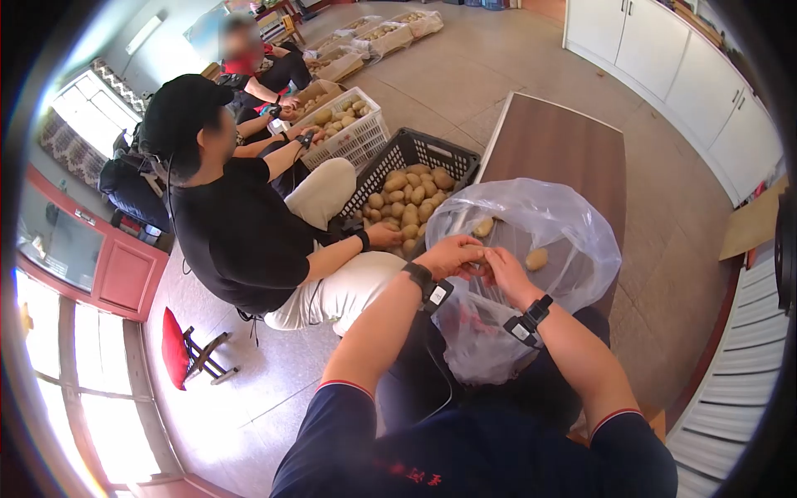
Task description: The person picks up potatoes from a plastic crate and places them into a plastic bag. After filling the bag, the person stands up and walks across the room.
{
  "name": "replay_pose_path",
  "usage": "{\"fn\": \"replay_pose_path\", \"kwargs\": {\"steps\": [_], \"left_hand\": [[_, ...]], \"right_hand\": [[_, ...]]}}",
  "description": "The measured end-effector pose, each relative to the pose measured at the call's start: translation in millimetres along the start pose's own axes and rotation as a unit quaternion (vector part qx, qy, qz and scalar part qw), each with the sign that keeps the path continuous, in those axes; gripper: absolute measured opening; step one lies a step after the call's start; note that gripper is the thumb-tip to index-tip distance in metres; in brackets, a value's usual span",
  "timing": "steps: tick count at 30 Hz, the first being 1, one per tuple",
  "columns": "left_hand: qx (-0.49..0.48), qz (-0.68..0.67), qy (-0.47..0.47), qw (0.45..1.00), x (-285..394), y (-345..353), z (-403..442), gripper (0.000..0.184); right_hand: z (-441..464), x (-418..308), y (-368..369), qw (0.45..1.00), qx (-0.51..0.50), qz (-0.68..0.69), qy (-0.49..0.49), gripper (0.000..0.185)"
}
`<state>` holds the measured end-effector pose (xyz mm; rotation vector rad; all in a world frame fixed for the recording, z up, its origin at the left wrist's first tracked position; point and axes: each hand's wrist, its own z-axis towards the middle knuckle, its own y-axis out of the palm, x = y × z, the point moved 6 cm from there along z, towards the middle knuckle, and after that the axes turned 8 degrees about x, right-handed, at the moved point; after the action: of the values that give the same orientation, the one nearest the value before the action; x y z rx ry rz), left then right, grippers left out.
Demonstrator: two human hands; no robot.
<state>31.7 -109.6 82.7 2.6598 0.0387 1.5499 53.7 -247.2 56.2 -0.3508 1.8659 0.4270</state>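
Note:
My left hand [449,256] and my right hand [504,274] meet over the near side of a clear plastic bag [581,217]. The fingers of both hands are curled together at the tips. Whatever lies between them is hidden by the fingers. Inside the wide-open bag lie a potato [536,259] just right of my right hand and another potato [484,227] beyond my hands. The bag spreads over a brown tabletop [573,145] and hangs down towards my lap. Each of my wrists wears a black strap with a small device.
Left of the bag stands a black crate [466,158] of potatoes; a co-worker's hand [383,236] reaches into it. Beyond are a white crate [365,137] of potatoes and another seated person. A red folding stool [176,349] stands at left, white cabinets [656,46] at far right.

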Motion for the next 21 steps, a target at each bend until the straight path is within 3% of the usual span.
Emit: {"fn": "replay_pose_path", "kwargs": {"steps": [9, 11, 12, 14, 15, 17, 21], "left_hand": [[-0.001, 0.016, 0.018, 1.0, -8, -11, 12, 0.038], [0.037, -0.029, 0.001, 0.999, -4, -15, 13, 0.036], [0.036, -0.027, 0.002, 0.999, -4, -17, 14, 0.036], [0.067, -0.093, 0.026, 0.993, -2, -27, 14, 0.031], [0.066, -0.092, 0.028, 0.993, -2, -30, 15, 0.031], [0.09, -0.126, 0.029, 0.988, -2, -40, 15, 0.033], [0.152, -0.168, 0.036, 0.973, -5, -58, 10, 0.034]], "right_hand": [[10, 4, -6, 0.997, -0.013, -0.066, -0.034, 0.03], [20, 7, -20, 0.967, 0.048, -0.162, -0.19, 0.031], [19, 7, -26, 0.967, 0.049, -0.162, -0.191, 0.031], [16, 6, -48, 0.928, 0.132, -0.288, -0.194, 0.028], [16, 7, -56, 0.928, 0.134, -0.288, -0.196, 0.028], [12, 8, -73, 0.799, 0.195, -0.509, -0.256, 0.03], [8, 24, -95, 0.738, 0.228, -0.552, -0.313, 0.03]]}}
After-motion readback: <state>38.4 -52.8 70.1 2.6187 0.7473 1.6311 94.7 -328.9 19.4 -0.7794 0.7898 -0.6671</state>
